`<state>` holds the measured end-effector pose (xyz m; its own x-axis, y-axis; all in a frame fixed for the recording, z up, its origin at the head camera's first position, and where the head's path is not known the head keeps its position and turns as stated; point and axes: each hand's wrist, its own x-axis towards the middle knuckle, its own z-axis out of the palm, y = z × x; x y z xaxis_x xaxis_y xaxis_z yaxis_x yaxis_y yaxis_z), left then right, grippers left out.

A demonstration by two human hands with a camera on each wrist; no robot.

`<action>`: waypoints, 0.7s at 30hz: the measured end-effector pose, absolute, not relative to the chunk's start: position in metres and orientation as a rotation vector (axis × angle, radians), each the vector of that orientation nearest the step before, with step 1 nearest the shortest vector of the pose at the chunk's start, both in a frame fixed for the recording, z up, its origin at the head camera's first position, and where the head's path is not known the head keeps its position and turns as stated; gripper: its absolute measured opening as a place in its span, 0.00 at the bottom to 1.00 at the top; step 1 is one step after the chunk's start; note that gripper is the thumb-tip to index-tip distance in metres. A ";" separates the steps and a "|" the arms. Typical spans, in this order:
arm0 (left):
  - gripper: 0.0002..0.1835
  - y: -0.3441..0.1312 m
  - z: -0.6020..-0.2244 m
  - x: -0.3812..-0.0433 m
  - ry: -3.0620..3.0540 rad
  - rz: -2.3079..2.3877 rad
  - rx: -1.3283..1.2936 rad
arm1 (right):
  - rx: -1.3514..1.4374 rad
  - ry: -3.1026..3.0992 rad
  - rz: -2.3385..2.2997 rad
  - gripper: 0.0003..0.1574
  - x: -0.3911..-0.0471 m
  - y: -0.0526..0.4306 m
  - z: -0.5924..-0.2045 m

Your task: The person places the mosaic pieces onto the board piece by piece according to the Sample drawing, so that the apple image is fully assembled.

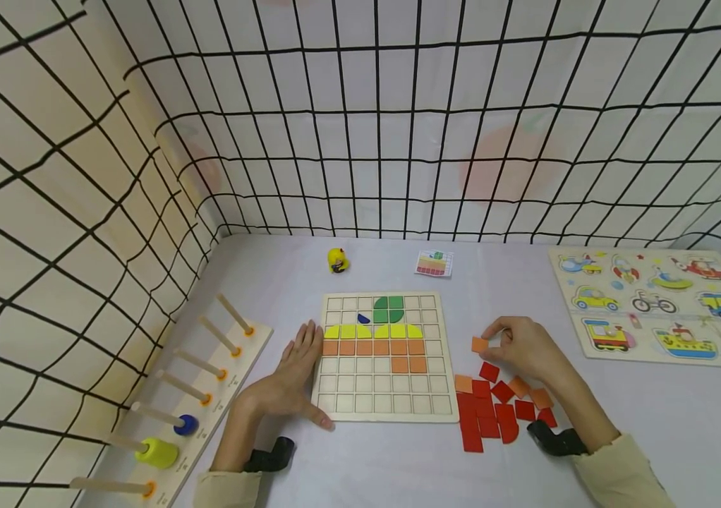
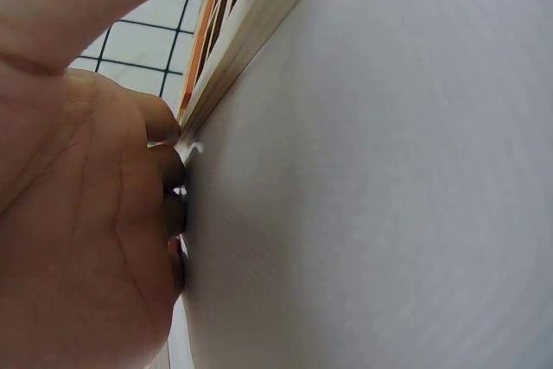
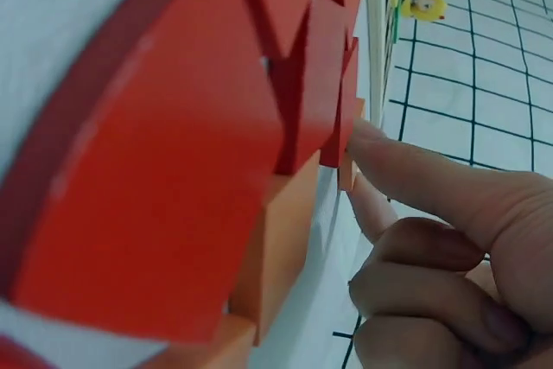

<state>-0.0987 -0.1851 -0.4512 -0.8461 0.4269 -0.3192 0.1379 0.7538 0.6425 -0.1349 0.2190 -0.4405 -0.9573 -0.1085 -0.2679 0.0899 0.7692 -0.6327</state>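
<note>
My right hand (image 1: pixel 522 347) pinches an orange square tile (image 1: pixel 479 344) between thumb and forefinger, just right of the wooden grid board (image 1: pixel 360 403). In the right wrist view the fingertips lie at the tile's edges, beyond some red tiles (image 3: pixel 173 170). With fingers stretched along the board's left edge, my left hand (image 1: pixel 291 377) rests there, its thumb at the lower left corner. On the board lie green quarter-round pieces (image 1: pixel 389 310), a small blue piece (image 1: pixel 363 319), yellow pieces (image 1: pixel 348 331), a row of orange squares (image 1: pixel 373 347) and two more orange squares below at right.
Loose red tiles (image 1: pixel 480 416) and several orange ones lie right of the board. A pegged wooden stand (image 1: pixel 227 381) stands left, a vehicle puzzle (image 1: pixel 659 303) right. Behind the board are a yellow figurine (image 1: pixel 338 260) and a picture card (image 1: pixel 434 264). Black netting lines the back and sides.
</note>
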 end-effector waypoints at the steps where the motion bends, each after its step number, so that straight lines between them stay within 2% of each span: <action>1: 0.85 -0.185 -0.451 -0.099 2.497 0.867 0.428 | -0.024 2.677 -0.986 0.22 -0.135 0.217 -0.440; 9: 0.85 -0.185 -0.452 -0.098 2.478 0.889 0.433 | -0.205 2.583 -1.156 0.20 -0.125 0.155 -0.421; 15: 0.85 -0.185 -0.452 -0.098 2.484 0.876 0.424 | -0.309 2.592 -1.126 0.14 -0.124 0.097 -0.431; 21: 0.85 -0.186 -0.452 -0.098 2.493 0.867 0.420 | -0.288 2.623 -1.091 0.13 -0.121 0.084 -0.439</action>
<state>-0.0982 -0.1858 -0.4516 -0.8453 0.4239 -0.3252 0.1307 0.7543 0.6434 -0.1209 0.0841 -0.4387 -0.9392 -0.2899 -0.1840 -0.0739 0.6941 -0.7161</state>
